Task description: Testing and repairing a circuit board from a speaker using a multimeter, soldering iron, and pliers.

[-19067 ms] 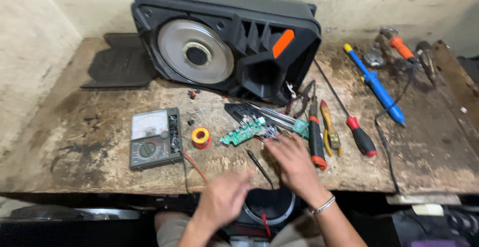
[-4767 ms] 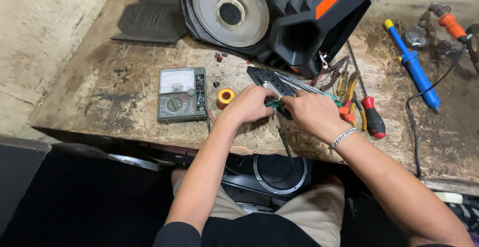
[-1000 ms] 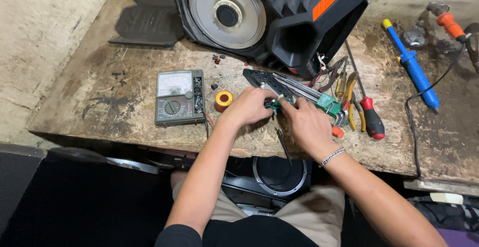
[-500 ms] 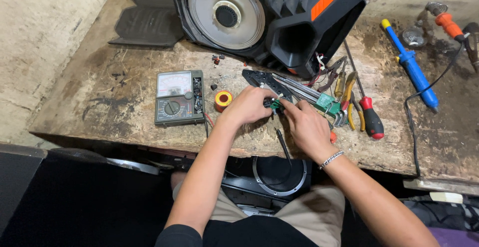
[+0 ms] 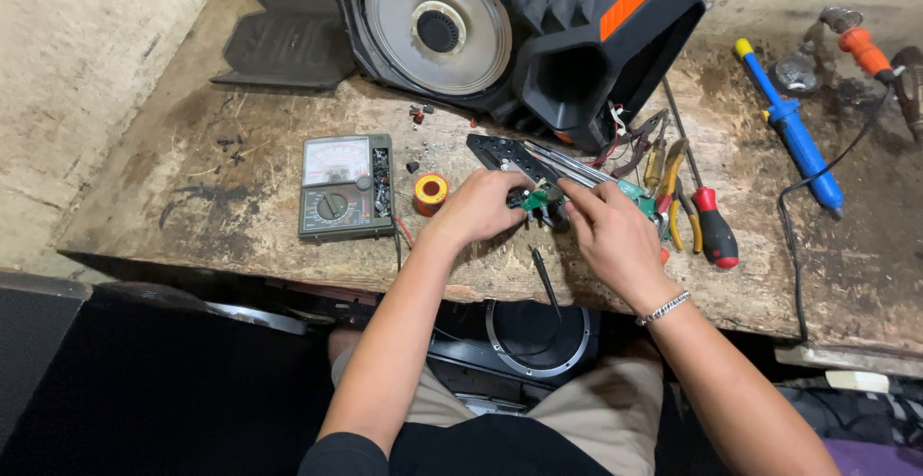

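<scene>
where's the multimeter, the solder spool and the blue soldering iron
multimeter (image 5: 336, 187): head view, on its dial face
solder spool (image 5: 431, 193): head view, on the yellow reel's top
blue soldering iron (image 5: 801, 145): head view, on the middle of its handle

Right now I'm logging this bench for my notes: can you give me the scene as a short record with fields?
Setting: worn wooden bench
Left hand: holds green circuit board
Right hand: fingers on the same board
Left of hands: solder spool, multimeter
Behind: black speaker box
Right: pliers, red screwdriver, blue soldering iron
</scene>
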